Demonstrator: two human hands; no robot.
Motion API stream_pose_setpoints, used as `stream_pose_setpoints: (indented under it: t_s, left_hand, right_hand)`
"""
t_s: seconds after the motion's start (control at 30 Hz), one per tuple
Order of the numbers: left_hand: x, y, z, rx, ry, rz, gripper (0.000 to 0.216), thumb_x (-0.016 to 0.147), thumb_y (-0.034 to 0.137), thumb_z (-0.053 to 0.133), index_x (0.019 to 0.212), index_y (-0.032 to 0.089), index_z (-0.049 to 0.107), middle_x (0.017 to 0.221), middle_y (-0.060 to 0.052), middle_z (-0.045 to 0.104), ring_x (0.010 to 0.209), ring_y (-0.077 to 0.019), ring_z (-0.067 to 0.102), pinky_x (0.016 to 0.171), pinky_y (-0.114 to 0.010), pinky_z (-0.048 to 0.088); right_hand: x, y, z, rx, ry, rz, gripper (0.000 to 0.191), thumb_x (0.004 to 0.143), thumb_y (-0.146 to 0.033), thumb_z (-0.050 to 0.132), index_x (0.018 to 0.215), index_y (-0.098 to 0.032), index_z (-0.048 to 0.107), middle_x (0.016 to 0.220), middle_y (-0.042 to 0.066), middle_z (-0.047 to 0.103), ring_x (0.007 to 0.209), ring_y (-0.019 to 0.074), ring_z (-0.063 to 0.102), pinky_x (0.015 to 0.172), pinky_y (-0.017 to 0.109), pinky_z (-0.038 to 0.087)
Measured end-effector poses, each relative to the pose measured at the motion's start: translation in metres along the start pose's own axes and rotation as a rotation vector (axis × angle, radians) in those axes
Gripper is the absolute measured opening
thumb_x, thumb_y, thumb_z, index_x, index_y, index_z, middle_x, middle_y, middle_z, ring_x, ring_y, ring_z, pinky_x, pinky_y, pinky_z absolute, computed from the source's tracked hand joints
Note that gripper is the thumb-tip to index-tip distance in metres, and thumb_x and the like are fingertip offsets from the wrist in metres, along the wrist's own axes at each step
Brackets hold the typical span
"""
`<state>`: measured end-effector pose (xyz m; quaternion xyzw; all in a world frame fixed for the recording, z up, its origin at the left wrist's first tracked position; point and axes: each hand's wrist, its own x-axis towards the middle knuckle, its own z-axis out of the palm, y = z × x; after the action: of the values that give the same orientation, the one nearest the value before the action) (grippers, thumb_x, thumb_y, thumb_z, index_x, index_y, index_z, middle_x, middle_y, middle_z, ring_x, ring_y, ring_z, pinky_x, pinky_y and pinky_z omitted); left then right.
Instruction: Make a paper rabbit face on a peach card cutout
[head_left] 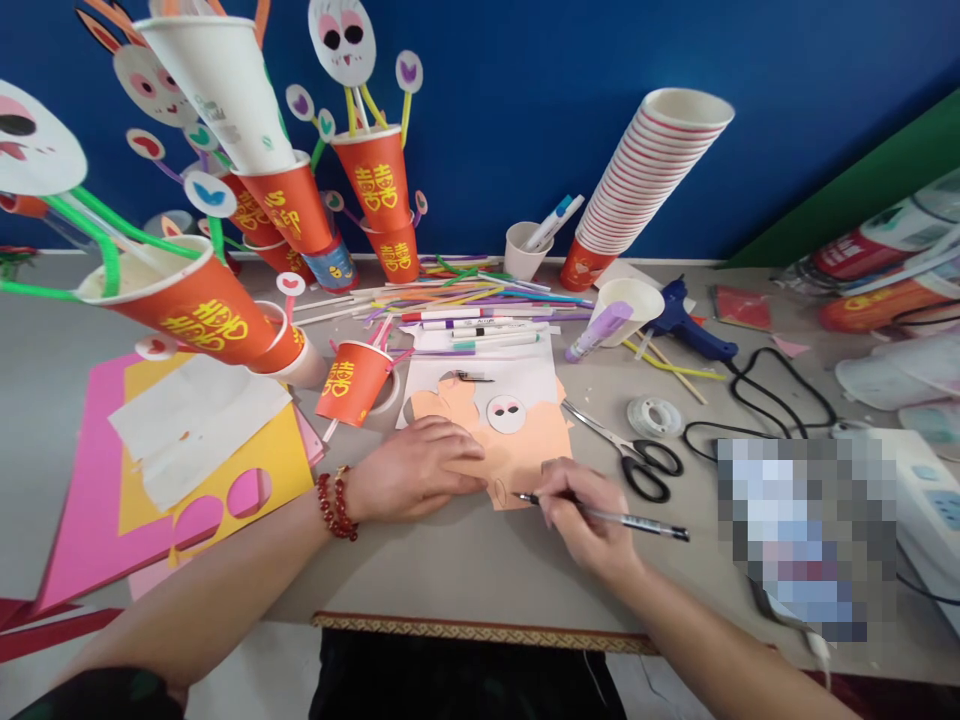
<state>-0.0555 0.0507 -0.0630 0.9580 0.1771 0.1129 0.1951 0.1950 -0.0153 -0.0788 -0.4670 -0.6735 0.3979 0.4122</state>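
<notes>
In my right hand [589,515] is a black pen [645,524], its tip at the lower edge of a sheet of peach paper [536,445]. A small drawn oval shows on the paper just left of the tip. My left hand [416,470] lies flat with fingers stretched out across the paper's left part. Above the hands, a small white paper circle [506,413] with two dark eyes and pink patches rests on the peach sheet. Underneath is white paper [480,360]. Scissors [634,455] with black handles lie to the right of the sheet.
Red paper cups [379,190] with paper faces and pipe cleaners stand at the left. A cup stack [645,180] leans at the back. Markers [480,325], a tape roll [654,416], a blue glue gun [690,325] with its cord, and coloured paper [90,480] lie around.
</notes>
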Motion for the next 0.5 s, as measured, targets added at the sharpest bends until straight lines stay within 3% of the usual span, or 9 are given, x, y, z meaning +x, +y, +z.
stream_pose_setpoints:
  t_s: [0.1, 0.23, 0.37, 0.5]
  left_hand:
    - [-0.001, -0.001, 0.002, 0.005, 0.03, 0.0, 0.033, 0.088, 0.017, 0.05, 0.117, 0.028, 0.062, 0.125, -0.008, 0.059, 0.115, -0.025, 0.051, 0.101, -0.044, 0.038]
    - [-0.002, 0.0, 0.003, 0.014, 0.026, -0.004, 0.033, 0.089, 0.016, 0.05, 0.117, 0.028, 0.063, 0.124, -0.008, 0.059, 0.114, -0.0244, 0.052, 0.1, -0.044, 0.039]
    - [-0.002, 0.0, 0.002, 0.027, 0.012, -0.008, 0.033, 0.089, 0.017, 0.051, 0.117, 0.029, 0.063, 0.124, -0.007, 0.059, 0.115, -0.0247, 0.05, 0.101, -0.044, 0.039]
    - [-0.001, 0.0, 0.002, 0.03, 0.014, -0.004, 0.032, 0.089, 0.02, 0.052, 0.118, 0.03, 0.063, 0.123, -0.006, 0.059, 0.115, -0.0248, 0.05, 0.102, -0.044, 0.038]
  right_hand:
    - [0.003, 0.0, -0.001, 0.087, 0.047, 0.128, 0.012, 0.086, -0.014, 0.048, 0.077, -0.022, 0.052, 0.062, -0.003, 0.053, 0.053, 0.0129, 0.051, 0.051, 0.025, 0.038]
    - [0.012, -0.008, -0.01, 0.094, -0.056, 0.241, 0.005, 0.085, -0.018, 0.052, 0.082, -0.021, 0.054, 0.068, -0.001, 0.058, 0.06, 0.0147, 0.056, 0.053, 0.024, 0.042]
    - [0.008, -0.007, -0.017, -0.032, -0.099, 0.174, 0.012, 0.081, -0.015, 0.052, 0.071, -0.02, 0.053, 0.062, -0.002, 0.054, 0.054, 0.0128, 0.051, 0.049, 0.024, 0.037]
    - [0.004, -0.002, -0.015, -0.118, 0.018, 0.021, 0.015, 0.078, -0.013, 0.05, 0.066, -0.021, 0.051, 0.057, -0.003, 0.052, 0.049, 0.0123, 0.047, 0.048, 0.024, 0.037]
